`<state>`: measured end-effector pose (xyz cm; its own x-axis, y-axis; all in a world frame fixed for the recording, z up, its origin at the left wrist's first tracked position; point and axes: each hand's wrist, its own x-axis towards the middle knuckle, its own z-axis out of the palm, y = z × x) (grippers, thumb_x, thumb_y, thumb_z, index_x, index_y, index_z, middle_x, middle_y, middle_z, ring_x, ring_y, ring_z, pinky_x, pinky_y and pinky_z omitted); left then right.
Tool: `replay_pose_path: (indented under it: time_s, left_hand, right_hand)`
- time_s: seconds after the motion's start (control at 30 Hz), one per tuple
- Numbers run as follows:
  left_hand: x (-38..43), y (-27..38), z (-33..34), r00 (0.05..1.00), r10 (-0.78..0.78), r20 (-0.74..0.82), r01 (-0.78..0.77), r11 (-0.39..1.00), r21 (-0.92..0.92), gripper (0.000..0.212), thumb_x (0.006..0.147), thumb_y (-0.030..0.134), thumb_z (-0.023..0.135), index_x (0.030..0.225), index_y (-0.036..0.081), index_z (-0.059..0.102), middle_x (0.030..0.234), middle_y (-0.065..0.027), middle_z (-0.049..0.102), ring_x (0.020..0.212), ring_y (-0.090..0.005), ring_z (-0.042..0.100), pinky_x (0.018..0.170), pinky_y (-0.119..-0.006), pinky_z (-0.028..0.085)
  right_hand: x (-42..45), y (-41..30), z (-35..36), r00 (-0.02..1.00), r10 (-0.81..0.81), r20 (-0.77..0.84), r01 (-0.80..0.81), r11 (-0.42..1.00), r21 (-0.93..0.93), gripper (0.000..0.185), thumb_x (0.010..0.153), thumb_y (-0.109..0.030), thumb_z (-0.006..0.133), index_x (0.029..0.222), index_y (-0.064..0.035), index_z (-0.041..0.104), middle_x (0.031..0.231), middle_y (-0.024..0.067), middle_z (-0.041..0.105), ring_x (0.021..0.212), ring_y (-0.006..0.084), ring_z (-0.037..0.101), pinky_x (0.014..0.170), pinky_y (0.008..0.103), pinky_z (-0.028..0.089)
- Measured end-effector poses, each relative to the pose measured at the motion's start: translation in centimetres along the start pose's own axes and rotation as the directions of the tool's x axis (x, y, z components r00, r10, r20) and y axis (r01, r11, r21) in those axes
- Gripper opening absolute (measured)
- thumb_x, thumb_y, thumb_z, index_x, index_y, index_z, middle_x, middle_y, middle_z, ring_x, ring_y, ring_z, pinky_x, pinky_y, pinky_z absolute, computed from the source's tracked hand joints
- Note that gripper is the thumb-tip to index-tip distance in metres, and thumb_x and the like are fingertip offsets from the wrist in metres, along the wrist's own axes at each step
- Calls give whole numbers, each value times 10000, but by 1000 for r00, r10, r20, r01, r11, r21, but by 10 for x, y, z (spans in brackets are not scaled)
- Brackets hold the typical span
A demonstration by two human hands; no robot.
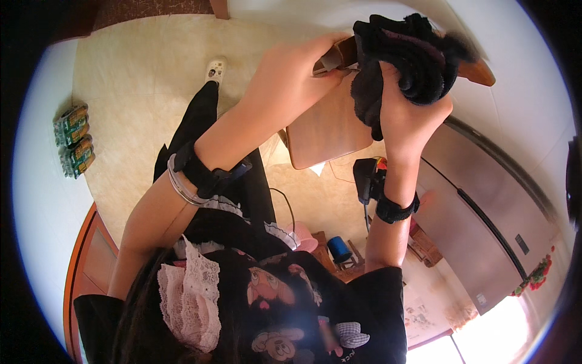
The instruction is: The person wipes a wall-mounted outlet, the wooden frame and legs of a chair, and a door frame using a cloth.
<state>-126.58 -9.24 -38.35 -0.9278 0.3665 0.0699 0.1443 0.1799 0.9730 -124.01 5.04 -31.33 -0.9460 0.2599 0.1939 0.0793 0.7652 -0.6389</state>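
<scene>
My left hand (304, 68) is closed around one end of a dark brown wooden rail (341, 54), which looks like the top of a chair back. Bunched black cloth (404, 54) covers the rail's middle, and a lighter wooden end (477, 73) sticks out on the right. Gripping that cloth from below is my right hand (411, 109); its fingers are largely hidden in the folds. Beneath both hands lies a flat brown wooden seat (332, 132) with rounded corners. Black straps with small devices circle both wrists, and a bangle rests on my left forearm.
A grey refrigerator (482, 218) stands close on the right, with red flowers (539, 275) near it. Shrink-wrapped bottle packs (75, 141) line the left wall. Near my body are a pink basket (303, 237), a blue container (339, 249) and a dark cable (288, 202) on the tiled floor.
</scene>
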Motion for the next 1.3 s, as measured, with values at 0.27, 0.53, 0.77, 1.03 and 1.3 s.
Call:
replay_pose_path:
  time_s: [0.27, 0.53, 0.77, 1.03, 1.3]
  left_hand:
    - [-3, 4, -2, 999, 7, 37, -7, 1000, 22, 339, 757, 80, 689, 1076, 12, 596, 934, -188, 652, 844, -339, 647, 699, -317, 516]
    - [-5, -1, -3, 988, 142, 68, -151, 975, 165, 361, 768, 80, 677, 1112, 20, 586, 889, -180, 648, 798, -332, 645, 663, -322, 505]
    - [-8, -3, -9, 990, 80, 115, -79, 997, -9, 367, 771, 78, 671, 1123, 21, 583, 888, -175, 652, 782, -318, 647, 664, -315, 503]
    - [-8, 14, 3, 996, 89, -30, -88, 995, 44, 310, 745, 155, 683, 1027, 47, 613, 756, -176, 624, 718, -375, 597, 613, -413, 477]
    - [-9, 17, 1, 999, 32, -29, -32, 999, -4, 353, 732, 127, 678, 1071, 60, 608, 804, -189, 628, 738, -380, 593, 627, -412, 475]
  right_hand:
    - [2, -2, -2, 998, -2, -70, 10, 994, 113, 163, 739, -28, 674, 877, 49, 635, 822, 67, 687, 748, 99, 609, 721, 268, 493]
    - [-6, -9, 3, 975, -213, -58, 216, 975, 58, 211, 727, -24, 691, 923, 42, 649, 857, 63, 686, 792, 131, 617, 781, 263, 479]
    - [-9, -9, 1, 974, -208, -95, 211, 977, 25, 205, 724, -12, 654, 924, 32, 645, 809, 85, 687, 756, 133, 630, 746, 266, 491]
    - [-6, -3, -10, 993, -70, -97, 75, 996, 51, 194, 726, 11, 695, 905, 72, 653, 884, 82, 692, 833, 124, 622, 809, 276, 480]
    - [10, 6, -17, 987, 14, -161, -11, 1000, 15, 194, 742, -34, 719, 886, 70, 641, 855, 46, 686, 762, 95, 592, 717, 244, 478]
